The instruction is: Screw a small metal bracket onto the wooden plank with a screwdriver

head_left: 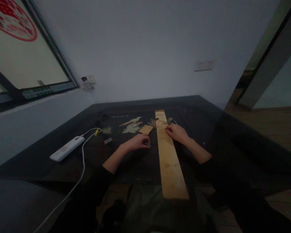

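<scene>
A long, pale, varnished-looking wooden board (171, 165) is laid lengthwise on a glossy black table (133, 165), its near end carried past the table's edge; at the board's right edge the right hand (177, 132) is rested, fingers curled, though whether anything is clamped between them cannot be told. Left of the board, a small, dark, metallic-looking piece (147, 144) is pinched in the fingers of the left hand (138, 141); just beyond that hand, near the board, a small square tan wooden piece (146, 129) is placed. Farther left of the board are seen pale lettering (120, 116), a small printed label (108, 140) and a white oblong power strip (67, 149); their print is too small to be read.
</scene>
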Motion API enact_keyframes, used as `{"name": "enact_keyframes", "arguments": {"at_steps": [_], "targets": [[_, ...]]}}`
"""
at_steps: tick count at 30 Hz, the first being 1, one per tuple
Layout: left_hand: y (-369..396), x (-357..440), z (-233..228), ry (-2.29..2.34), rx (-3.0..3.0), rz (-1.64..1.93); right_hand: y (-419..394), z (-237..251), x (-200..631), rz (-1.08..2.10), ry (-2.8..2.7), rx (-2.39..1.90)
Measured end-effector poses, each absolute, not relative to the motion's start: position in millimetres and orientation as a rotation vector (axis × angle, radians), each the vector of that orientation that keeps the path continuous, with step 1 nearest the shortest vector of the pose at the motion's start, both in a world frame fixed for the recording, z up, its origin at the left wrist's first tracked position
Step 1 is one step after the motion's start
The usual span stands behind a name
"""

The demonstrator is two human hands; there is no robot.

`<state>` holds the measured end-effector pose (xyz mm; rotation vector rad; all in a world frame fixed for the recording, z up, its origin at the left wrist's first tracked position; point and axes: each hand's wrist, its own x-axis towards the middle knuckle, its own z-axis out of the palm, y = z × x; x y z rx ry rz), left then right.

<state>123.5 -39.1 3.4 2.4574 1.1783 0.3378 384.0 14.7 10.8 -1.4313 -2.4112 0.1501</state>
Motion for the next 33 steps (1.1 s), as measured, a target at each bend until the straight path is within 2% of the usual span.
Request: {"name": "enact_keyframes", "arguments": {"at_steps": [9,19,23,27,33], "targets": [[-50.6,131.3,6.0,0.958,2.413,0.316,15.4,9.5,383.4,0.110,-2.427,-1.442],[-57.2,125.9,11.7,1.035,2.343,0.360,19.6,6.1,383.9,0.138,-2.415,-1.430],[-58.7,82.3,16.4,1.290,2.267,0.449,21.2,4.2,384.3,0.142,-2.424,-1.423],[-58.6,-0.3,19.4,1.752,2.182,0.484,23.0,2.6,384.7,0.139,-2.429,-1.416],[-65.2,-89.3,14.1,2.210,1.915,0.307,24.8,1.0,384.0,0.137,-2.421,-1.422]]}}
